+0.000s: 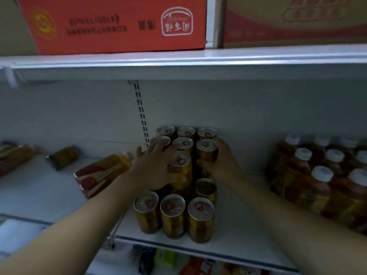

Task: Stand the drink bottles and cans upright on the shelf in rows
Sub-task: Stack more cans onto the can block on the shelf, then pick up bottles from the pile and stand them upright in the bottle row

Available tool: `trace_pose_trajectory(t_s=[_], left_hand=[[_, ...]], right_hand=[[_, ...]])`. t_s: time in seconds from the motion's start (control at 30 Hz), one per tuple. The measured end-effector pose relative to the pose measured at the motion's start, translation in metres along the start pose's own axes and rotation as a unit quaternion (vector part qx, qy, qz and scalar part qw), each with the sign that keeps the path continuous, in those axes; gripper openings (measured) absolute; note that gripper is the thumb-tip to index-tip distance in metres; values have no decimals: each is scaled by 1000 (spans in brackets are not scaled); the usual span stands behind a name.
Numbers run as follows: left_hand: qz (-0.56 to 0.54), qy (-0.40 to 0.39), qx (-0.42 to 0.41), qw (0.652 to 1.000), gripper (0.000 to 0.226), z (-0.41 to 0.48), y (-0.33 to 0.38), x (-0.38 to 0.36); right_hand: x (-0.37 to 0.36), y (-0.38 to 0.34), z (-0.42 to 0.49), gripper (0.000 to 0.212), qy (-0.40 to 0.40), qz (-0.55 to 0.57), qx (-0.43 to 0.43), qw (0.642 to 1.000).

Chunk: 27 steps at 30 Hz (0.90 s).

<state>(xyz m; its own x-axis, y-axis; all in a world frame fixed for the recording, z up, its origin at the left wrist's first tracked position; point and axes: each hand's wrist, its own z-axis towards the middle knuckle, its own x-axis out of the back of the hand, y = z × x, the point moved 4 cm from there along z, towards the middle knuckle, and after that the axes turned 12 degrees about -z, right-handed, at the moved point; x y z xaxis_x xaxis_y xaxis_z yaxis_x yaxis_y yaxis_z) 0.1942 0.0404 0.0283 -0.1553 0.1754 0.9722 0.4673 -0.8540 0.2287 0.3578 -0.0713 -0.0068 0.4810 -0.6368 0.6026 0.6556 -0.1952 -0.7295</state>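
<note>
The left hand (153,167) partly covers a can (163,138) (second row); rightmost bottles (357,195) are cropped.

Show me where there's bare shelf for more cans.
Bare: the strip between cans and upright bottles, crossed by the right arm; the front left, before the lying bottle. Crowded: mid-block, where left hand and right hand grip cans.
</note>
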Motion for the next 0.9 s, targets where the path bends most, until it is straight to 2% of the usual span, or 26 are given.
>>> trace_pose_trajectory(t_s=[0.07, 0.17, 0.3, 0.43, 0.6, 0.67, 0.9], left_hand=[[-2, -15, 8, 1000, 97, 0, 1, 0], [-22, -43, 19, 999, 95, -1, 4, 7], [-109, -15, 29, 993, 98, -13, 0, 21], [-191, 53, 77, 977, 74, -44, -36, 31], [-257, 71, 148, 952, 62, -97, -116, 29], [-250, 72, 169, 951, 54, -120, -148, 27], [-215, 17, 262, 941, 65, -193, -277, 24]], right_hand=[[1, 4, 2, 69, -24, -29, -17, 999], [10, -4, 5, 78, -29, -106, -38, 993], [23, -33, 16, 69, -31, -214, 3, 976], [10, -77, 34, 65, -75, -268, 65, 958], [-51, -143, 49, 73, -154, -294, 90, 939], [-83, -169, 49, 73, -178, -315, 94, 928], [-212, -225, 43, 73, -235, -333, 42, 912]])
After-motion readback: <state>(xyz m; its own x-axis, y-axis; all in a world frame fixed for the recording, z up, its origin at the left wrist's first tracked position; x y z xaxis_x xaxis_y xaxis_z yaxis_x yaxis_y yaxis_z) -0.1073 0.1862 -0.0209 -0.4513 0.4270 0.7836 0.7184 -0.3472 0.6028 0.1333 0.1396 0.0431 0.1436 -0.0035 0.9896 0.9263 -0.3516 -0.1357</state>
